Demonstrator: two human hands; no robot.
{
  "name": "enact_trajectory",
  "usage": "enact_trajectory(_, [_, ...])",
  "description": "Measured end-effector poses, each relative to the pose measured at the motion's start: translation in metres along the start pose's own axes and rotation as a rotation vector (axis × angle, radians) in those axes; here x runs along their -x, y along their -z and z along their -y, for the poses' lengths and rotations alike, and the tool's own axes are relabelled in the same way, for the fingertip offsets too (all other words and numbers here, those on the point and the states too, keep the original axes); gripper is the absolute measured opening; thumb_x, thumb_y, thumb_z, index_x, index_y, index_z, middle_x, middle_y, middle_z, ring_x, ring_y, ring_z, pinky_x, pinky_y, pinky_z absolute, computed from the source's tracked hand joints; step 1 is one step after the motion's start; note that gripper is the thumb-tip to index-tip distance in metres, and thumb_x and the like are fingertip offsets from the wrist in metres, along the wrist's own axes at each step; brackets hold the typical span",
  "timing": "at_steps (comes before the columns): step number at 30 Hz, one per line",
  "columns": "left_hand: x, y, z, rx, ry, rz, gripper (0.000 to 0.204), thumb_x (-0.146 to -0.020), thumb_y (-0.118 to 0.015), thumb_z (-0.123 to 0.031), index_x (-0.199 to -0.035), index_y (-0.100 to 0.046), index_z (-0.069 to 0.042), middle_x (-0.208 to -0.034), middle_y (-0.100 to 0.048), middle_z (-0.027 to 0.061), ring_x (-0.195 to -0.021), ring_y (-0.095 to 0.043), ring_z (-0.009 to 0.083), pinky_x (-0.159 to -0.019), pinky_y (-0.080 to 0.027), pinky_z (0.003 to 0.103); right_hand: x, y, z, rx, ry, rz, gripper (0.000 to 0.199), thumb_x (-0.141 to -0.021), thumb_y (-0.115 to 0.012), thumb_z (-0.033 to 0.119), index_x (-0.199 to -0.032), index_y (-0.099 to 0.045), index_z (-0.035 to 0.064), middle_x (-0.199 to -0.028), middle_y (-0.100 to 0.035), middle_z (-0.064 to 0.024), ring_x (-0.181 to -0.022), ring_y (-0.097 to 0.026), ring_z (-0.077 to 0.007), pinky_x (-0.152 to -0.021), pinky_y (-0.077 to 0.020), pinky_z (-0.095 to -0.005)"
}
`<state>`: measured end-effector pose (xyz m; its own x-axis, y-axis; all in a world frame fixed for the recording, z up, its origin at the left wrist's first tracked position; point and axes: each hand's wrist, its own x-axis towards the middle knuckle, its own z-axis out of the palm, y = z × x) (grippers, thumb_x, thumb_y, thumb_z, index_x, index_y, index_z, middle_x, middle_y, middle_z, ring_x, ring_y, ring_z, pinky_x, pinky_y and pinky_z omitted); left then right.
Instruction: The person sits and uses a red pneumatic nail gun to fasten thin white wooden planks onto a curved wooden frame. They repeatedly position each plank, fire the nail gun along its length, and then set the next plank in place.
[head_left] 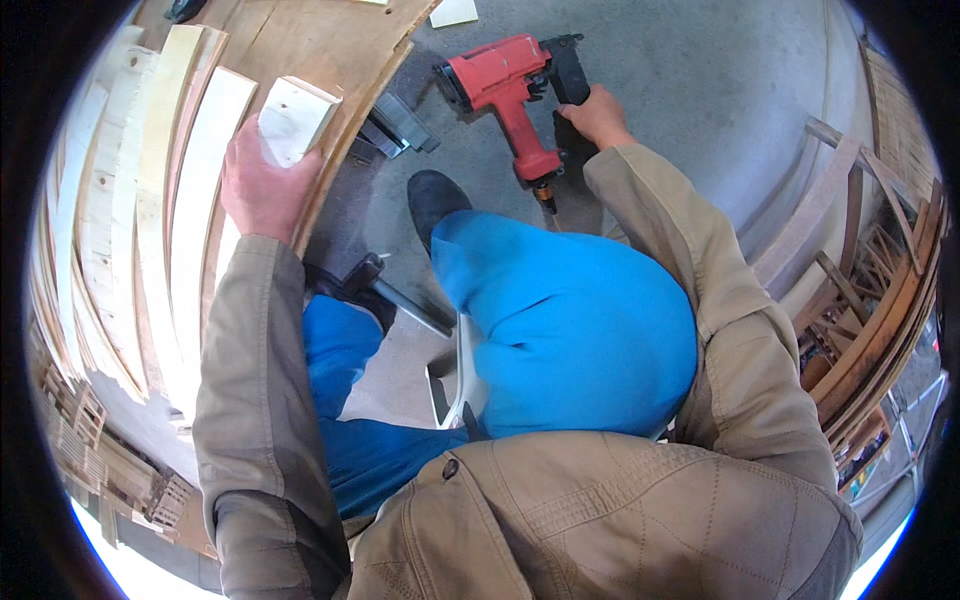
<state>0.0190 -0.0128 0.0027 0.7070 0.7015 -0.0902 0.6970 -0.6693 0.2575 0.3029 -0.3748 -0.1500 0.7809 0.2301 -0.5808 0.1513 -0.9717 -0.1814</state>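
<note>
My left hand is closed around the near end of a short, pale wooden block at the right edge of a wooden work surface. My right hand grips the black magazine part of a red nail gun. The gun is tilted, with its red handle pointing down toward my knee and a brass-coloured fitting at the handle's end. Some of my right fingers are hidden behind the black part.
Several long pale boards lie on the left. Grey nail strips sit beside the work surface. A hammer-like tool stands near my left foot. Wooden frames and scraps are piled at the right. A pale wood piece lies at the top.
</note>
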Motion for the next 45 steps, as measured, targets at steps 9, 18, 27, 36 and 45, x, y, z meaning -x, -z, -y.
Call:
enact_trajectory(9, [0.002,0.001,-0.001,0.059,-0.041,-0.042,0.073,-0.073,-0.087,-0.032,-0.138,-0.062,-0.008,-0.129,-0.069,0.0171,-0.123,-0.066,0.0366,-0.104,-0.054,0.049,-0.015,-0.004,-0.022,-0.048,0.076,0.04,0.057,-0.069,-0.092,0.029,-0.111,-0.074,-0.0056,-0.111,-0.076,-0.0292,-0.107,-0.074,-0.045,-0.093,-0.0588,-0.0498])
enact_trajectory(18, [0.001,0.002,-0.002,0.053,-0.043,-0.064,0.072,-0.074,-0.086,-0.032,-0.137,-0.064,-0.006,-0.127,-0.071,0.0173,-0.121,-0.067,0.0358,-0.104,-0.054,0.048,0.011,0.027,-0.013,-0.117,0.064,0.075,0.054,-0.068,-0.094,0.027,-0.106,-0.076,-0.0059,-0.103,-0.078,-0.0257,-0.097,-0.077,-0.0398,-0.086,-0.0594,-0.0463])
enact_trajectory(27, [0.002,0.003,0.0,0.105,-0.055,-0.05,0.074,-0.074,-0.088,-0.03,-0.14,-0.062,-0.006,-0.127,-0.07,0.0185,-0.124,-0.065,0.0371,-0.106,-0.052,0.048,-0.008,0.009,-0.01,0.071,0.071,0.016,0.052,-0.074,-0.091,0.03,-0.111,-0.076,-0.0027,-0.105,-0.079,-0.0237,-0.1,-0.077,-0.0386,-0.088,-0.0595,-0.046])
enact_trajectory(36, [0.002,0.007,-0.001,0.086,-0.036,-0.024,0.079,-0.075,-0.087,-0.034,-0.143,-0.06,-0.006,-0.135,-0.068,0.0194,-0.129,-0.063,0.0367,-0.11,-0.051,0.049,0.038,0.013,0.092,-0.006,0.219,-0.013,0.064,-0.083,-0.086,0.043,-0.12,-0.067,-0.0058,-0.119,-0.074,-0.0289,-0.111,-0.072,-0.0465,-0.097,-0.0567,-0.05])
enact_trajectory(45, [0.002,0.008,-0.003,0.067,-0.025,-0.016,0.078,-0.075,-0.086,-0.033,-0.143,-0.06,-0.005,-0.133,-0.069,0.0196,-0.128,-0.065,0.0364,-0.11,-0.051,0.048,0.055,-0.018,0.081,-0.306,0.012,0.141,0.081,-0.075,-0.091,0.055,-0.119,-0.065,-0.0091,-0.118,-0.074,-0.0297,-0.111,-0.073,-0.0434,-0.096,-0.0569,-0.0462])
